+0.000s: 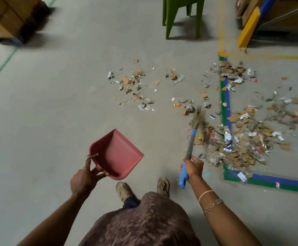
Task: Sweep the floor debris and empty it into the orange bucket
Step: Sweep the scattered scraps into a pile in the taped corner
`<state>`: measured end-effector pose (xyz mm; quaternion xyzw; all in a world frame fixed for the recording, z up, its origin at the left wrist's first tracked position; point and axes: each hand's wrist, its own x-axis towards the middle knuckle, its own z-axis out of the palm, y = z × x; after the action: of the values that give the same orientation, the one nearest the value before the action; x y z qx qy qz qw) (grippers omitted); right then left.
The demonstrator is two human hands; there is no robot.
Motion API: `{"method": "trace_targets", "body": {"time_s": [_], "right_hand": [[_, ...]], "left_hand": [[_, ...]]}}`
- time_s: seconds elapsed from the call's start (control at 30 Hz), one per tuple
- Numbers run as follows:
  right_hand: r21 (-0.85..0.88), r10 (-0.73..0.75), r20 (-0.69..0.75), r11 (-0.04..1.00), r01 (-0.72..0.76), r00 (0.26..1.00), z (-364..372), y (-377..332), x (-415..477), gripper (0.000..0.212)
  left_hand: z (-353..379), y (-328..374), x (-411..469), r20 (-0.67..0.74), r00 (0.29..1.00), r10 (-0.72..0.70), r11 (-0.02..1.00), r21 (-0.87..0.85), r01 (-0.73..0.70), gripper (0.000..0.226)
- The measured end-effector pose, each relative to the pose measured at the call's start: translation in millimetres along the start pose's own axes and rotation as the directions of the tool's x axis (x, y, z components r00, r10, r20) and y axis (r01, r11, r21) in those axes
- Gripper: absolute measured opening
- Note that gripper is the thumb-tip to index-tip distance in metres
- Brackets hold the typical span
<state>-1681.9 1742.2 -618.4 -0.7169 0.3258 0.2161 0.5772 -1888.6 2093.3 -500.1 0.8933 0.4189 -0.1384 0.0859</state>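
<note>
My left hand grips the rear edge of a red dustpan, which hangs empty above the grey floor with its mouth facing up and to the right. My right hand holds a short broom by its grey and blue handle; the straw bristles point away from me at the edge of the debris. A big heap of cardboard scraps, paper and wrappers lies to the right across a green and blue floor line. A thinner scatter lies ahead in the middle. No orange bucket is in view.
A green plastic chair stands at the top centre. Cardboard boxes on a pallet sit top left. A blue and yellow rack post with boxes stands top right. Green and blue tape lines mark the floor. My feet are below the dustpan.
</note>
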Motion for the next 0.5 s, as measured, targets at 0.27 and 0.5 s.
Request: {"method": "trace_targets", "body": {"time_s": [0.27, 0.5], "right_hand": [[-0.187, -0.049, 0.272, 0.977, 0.103, 0.961, -18, 3, -20, 0.035], [-0.402, 0.142, 0.308, 0.916, -0.007, 0.941, -31, 44, -25, 0.013]], "left_hand": [[-3, 4, 13, 0.0, 0.995, 0.102, 0.992, 0.078, -0.102, 0.101], [1, 2, 18, 0.005, 0.991, 0.134, 0.989, 0.069, -0.134, 0.102]]}}
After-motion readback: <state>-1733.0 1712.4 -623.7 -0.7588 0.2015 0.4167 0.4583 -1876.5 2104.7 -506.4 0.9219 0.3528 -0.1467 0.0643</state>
